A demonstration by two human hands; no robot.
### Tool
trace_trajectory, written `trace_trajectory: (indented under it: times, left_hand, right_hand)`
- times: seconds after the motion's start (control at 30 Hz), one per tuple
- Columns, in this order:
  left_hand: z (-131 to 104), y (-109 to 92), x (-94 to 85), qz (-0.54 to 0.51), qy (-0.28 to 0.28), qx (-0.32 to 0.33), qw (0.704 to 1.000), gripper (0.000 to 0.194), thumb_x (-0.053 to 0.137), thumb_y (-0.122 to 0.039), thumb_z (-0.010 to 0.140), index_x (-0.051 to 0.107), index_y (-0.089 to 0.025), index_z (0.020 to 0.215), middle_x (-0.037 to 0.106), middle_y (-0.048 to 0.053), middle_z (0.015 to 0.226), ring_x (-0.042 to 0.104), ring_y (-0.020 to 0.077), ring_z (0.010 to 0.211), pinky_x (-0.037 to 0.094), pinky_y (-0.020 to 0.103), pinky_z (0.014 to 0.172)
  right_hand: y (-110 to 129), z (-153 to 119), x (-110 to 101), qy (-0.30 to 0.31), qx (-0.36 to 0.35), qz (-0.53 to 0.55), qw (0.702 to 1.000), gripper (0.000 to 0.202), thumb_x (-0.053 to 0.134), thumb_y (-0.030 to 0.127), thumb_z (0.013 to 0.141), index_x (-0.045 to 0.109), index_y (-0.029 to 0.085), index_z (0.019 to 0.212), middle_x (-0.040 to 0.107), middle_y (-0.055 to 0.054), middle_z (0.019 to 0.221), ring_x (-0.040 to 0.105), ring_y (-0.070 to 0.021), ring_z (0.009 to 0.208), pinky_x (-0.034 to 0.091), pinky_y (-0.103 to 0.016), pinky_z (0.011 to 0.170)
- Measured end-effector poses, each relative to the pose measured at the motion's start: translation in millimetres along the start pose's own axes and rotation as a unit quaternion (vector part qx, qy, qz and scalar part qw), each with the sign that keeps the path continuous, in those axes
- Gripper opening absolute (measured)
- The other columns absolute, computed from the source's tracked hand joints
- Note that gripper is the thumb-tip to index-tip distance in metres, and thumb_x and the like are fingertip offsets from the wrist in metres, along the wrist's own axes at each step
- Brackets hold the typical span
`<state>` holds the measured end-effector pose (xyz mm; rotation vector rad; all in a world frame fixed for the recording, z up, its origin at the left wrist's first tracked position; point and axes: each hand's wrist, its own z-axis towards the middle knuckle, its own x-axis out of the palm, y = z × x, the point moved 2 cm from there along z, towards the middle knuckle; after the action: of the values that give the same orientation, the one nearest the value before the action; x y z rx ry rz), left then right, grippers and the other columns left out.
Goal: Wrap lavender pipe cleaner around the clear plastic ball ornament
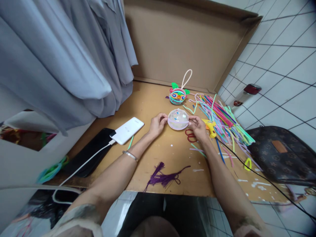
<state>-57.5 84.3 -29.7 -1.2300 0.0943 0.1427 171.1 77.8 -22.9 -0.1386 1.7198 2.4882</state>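
Note:
A clear round ball [178, 119] with a pale purple strip around its rim and across its middle is held just above the wooden table. My left hand [158, 124] pinches the strip at the ball's left side. At the right side my right hand [197, 126] has its fingers closed on the strip. Behind the ball sits a decorated ornament [177, 96] with eyes, green ears and a white loop. Red-handled scissors [190, 135] and a yellow glue gun [209, 127] lie beside and partly behind my right hand.
Colourful pipe cleaners [222, 118] are heaped at the right, near a brown bag [283, 153] and a bottle [244, 95]. Purple tassels [164, 178] lie at the front edge of the table [182, 158]. A white power bank [128, 130] with a cable rests at left, below hanging cloth [74, 59].

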Motion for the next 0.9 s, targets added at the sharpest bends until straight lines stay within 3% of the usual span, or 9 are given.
trace_trajectory:
  times: [0.37,0.9]
  left_hand:
    - [4.3,8.3,3.5,-0.113,-0.016,-0.053,0.992,0.013,0.067,-0.026,0.073,0.064,-0.016,0.081,0.069,0.001,0.076,0.063,0.0133,0.070,0.053,0.027,0.075]
    - [3.5,7.8,2.0,-0.103,-0.014,-0.065,0.992,0.018,0.071,-0.031,0.072,0.067,-0.016,0.079,0.072,0.002,0.074,0.064,0.0138,0.070,0.054,0.027,0.073]
  right_hand:
    - [2.9,-2.2,3.7,-0.009,-0.002,-0.010,1.000,0.022,0.068,0.034,0.074,0.060,0.028,0.093,0.074,-0.002,0.102,0.071,-0.0179,0.100,0.058,-0.041,0.094]
    - [0.2,0.0,4.2,-0.016,-0.011,-0.021,1.000,0.025,0.069,0.039,0.074,0.061,0.027,0.094,0.074,-0.004,0.100,0.070,-0.0197,0.098,0.057,-0.041,0.095]
